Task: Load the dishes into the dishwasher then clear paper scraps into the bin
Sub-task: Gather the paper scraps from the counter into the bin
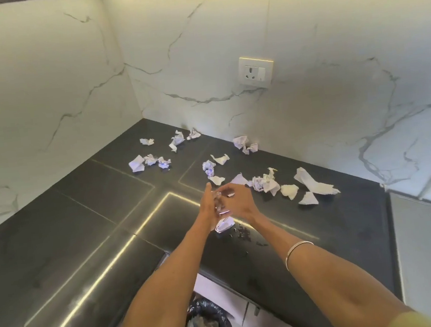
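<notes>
Head view: both arms reach out over a dark counter [88,230] that turns an inside corner below a white marble-look wall [41,83]. Left hand [208,204] & right hand [239,200] meet near the counter's middle, just fwd of its front edge. Left hand's fingers are held straight, palm turned toward the right hand; crumpled paper [222,210] is pressed between the two palms, w/ one white wad [225,225] hanging out below the hands. Right hand's fingers are curled over the top of that bundle, gripping it; blur hides the exact fingertip contact. A thin bangle [298,253] sits on the right forearm; yellow sleeves show at the bottom edge. Paper scraps [264,184] are strewn over the counter: one loose cluster near the back corner, a pair touching the back wall below the wall socket [256,71], and a bigger spread toward the counter's right end, incl. a long flat piece [314,182] nearest that end. Small dark crumbs [242,231] lie on the counter just beside the hanging wad. Bin [207,326] w/ a black liner stands on the floor below the counter's front edge, between the forearms, already holding crumpled paper. Pale cabinet front [430,247] adjoins the counter's right end. Dishwasher & dishes aren't seen in this view.
</notes>
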`<state>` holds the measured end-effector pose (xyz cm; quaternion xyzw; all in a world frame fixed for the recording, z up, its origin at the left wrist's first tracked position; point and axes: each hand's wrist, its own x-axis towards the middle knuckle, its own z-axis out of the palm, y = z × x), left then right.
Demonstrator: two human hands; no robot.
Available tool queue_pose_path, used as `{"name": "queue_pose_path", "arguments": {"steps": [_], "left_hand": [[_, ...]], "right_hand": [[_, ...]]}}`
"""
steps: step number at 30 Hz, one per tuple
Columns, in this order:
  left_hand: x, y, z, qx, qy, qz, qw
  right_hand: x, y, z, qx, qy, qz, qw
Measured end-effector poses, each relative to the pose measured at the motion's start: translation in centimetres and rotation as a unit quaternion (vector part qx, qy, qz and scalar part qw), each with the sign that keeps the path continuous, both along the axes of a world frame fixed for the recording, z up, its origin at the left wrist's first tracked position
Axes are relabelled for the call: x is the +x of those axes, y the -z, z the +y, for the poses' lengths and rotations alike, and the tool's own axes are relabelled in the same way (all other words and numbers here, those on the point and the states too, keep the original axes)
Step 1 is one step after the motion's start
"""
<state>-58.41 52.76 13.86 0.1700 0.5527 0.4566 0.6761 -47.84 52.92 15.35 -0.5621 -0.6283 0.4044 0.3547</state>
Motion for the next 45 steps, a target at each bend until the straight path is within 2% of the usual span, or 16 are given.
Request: {"name": "queue_pose_path", "arguments": {"steps": [1,4,6,10,15,21,25,32,37,39,42,45], "left_hand": [[-0.5,-0.3,-0.2,-0.007,0.003,-0.008,1.0],[-2.1,0.4,-0.7,-0.013,0.004,0.073,0.997],[-3.3,1.6,-1.3,-0.022,-0.029,0.117,0.992],[-5.5,4.2,-2.2,-0.054,-0.131,0.103,0.985],[-6.1,5.2,-3.4,-0.064,-0.158,0.086,0.982],[-3.7,7.3,-4.0,-0.077,-0.155,0.076,0.982],[-2.2,7.6,-4.5,-0.07,-0.191,0.085,0.975],[-2.0,5.9,-4.3,-0.081,-0.224,0.027,0.971],[-0.1,4.9,-3.5,-0.08,-0.217,-0.004,0.973],[0.6,4.0,-3.4,-0.056,-0.191,-0.072,0.977],[1.3,3.6,-3.5,-0.04,-0.182,-0.201,0.962],[1.1,4.2,-3.9,-0.032,-0.138,-0.241,0.96]], "right_hand": [[-0.6,0.0,0.0,-0.007,-0.024,-0.01,1.0],[-1.2,0.6,0.5,0.003,-0.104,-0.091,0.99],[-1.2,1.0,0.9,-0.002,-0.131,-0.126,0.983],[0.0,2.3,1.5,-0.01,-0.074,-0.163,0.984],[2.0,4.8,0.9,-0.029,-0.126,-0.307,0.943],[1.7,6.3,-0.2,-0.041,-0.131,-0.324,0.936],[2.0,7.1,0.1,-0.053,-0.11,-0.285,0.951],[2.7,6.9,1.3,-0.06,-0.087,-0.205,0.973],[2.2,4.6,1.2,-0.033,-0.114,-0.194,0.974],[1.9,4.0,0.9,-0.02,-0.128,-0.196,0.972],[1.8,3.6,0.3,-0.004,-0.128,-0.23,0.965],[2.2,4.2,0.2,0.006,-0.128,-0.266,0.955]]}}
